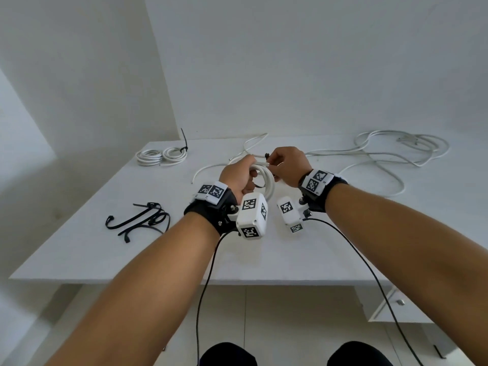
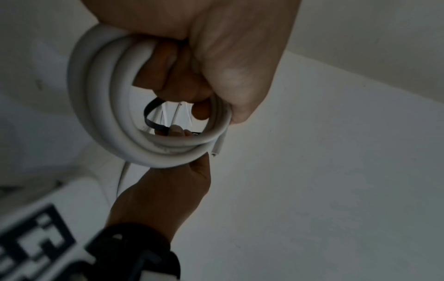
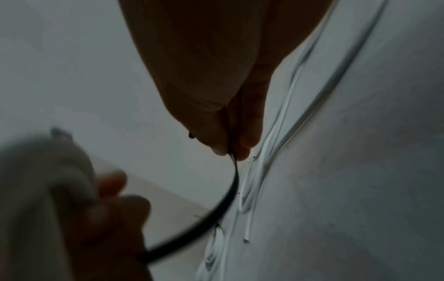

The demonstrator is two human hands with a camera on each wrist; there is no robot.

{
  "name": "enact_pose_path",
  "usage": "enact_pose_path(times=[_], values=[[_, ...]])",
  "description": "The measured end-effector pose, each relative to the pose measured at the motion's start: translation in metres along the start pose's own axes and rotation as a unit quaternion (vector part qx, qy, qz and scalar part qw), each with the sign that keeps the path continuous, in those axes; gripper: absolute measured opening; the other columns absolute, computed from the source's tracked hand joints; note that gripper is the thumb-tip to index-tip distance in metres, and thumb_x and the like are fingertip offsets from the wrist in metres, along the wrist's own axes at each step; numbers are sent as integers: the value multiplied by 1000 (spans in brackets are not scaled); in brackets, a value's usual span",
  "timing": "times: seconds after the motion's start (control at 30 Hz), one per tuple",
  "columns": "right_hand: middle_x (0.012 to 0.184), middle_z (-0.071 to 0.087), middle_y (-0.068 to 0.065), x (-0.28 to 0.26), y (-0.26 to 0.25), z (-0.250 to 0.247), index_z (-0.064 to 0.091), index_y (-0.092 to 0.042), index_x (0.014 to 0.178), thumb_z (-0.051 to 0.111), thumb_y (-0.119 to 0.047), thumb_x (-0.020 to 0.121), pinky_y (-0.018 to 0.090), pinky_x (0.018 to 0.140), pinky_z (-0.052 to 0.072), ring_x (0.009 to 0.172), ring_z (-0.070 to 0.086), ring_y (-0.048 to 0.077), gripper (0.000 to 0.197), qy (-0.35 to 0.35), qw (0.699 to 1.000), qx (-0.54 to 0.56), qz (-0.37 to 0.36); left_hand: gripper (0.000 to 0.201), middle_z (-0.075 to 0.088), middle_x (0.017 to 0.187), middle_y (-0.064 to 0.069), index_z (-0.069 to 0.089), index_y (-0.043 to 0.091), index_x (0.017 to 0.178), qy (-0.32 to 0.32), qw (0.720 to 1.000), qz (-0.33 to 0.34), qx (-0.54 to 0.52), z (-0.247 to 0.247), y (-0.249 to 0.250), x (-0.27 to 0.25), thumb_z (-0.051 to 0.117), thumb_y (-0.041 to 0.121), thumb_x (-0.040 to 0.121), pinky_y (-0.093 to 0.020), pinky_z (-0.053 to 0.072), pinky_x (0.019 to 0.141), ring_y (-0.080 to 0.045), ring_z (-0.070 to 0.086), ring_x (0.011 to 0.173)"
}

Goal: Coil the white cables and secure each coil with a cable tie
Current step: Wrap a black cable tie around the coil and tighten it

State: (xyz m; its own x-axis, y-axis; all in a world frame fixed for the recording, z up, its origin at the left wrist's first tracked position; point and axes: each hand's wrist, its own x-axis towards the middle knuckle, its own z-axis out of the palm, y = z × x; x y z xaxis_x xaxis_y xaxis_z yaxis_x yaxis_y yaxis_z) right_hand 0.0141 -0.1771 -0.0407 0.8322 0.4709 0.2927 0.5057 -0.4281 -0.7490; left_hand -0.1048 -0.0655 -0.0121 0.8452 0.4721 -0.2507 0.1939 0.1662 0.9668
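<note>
The head camera looks forward and down from above both forearms onto the white table [image 1: 79, 249] and the wall behind. The left wrist camera sits close under the left hand [image 2: 216, 57], looking along it at the coil [image 2: 100, 114]. The right wrist camera — dim, blurred — looks along the right hand [image 3: 211, 85]. All three share the black tie [image 3: 230, 194] between the hands.

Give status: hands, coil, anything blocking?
Left hand grips white coil above table. Right hand pinches black cable tie threaded through the coil, not yet closed. Nothing blocking; loose cable lies behind.
</note>
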Motion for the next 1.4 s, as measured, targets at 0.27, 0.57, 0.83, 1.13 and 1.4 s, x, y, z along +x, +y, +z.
enact_pose_path(times=[0.27,0.57,0.83,1.13,1.4], values=[[71,74,12,-15,24,-28,66,-8,77,73,-3,82,40,70,62,65,72,29,10,2,996,89,27,34,28,53,2,45,13,53,-27,999,-16,8,14,-6,-1,60,25,81,-25,14,47,-13,19,42],[73,70,14,-30,16,-28,67,1,86,76,-1,82,25,58,59,56,68,15,11,-4,983,178,48,33,29,51,4,45,14,55,-51,998,-26,12,28,-11,-11,55,25,84,-23,13,46,-11,18,42],[77,72,15,-37,14,-29,68,-1,84,75,1,82,32,66,62,65,71,22,7,7,985,166,49,28,27,56,2,48,13,57,-38,999,-30,19,33,-23,-18,51,24,83,-23,13,48,-13,17,45],[74,68,9,-41,-14,-39,56,-10,94,73,2,81,24,48,53,52,65,14,25,-60,959,246,128,28,32,52,1,53,17,74,-35,999,-29,27,32,-32,-19,64,40,85,-23,22,47,-13,26,42],[99,69,1,-42,-17,-29,61,-15,102,72,-30,87,25,69,46,79,61,12,25,-38,998,44,-4,31,38,61,-3,45,14,69,0,1000,8,24,26,-26,-16,56,25,97,-15,30,31,-8,38,27]])
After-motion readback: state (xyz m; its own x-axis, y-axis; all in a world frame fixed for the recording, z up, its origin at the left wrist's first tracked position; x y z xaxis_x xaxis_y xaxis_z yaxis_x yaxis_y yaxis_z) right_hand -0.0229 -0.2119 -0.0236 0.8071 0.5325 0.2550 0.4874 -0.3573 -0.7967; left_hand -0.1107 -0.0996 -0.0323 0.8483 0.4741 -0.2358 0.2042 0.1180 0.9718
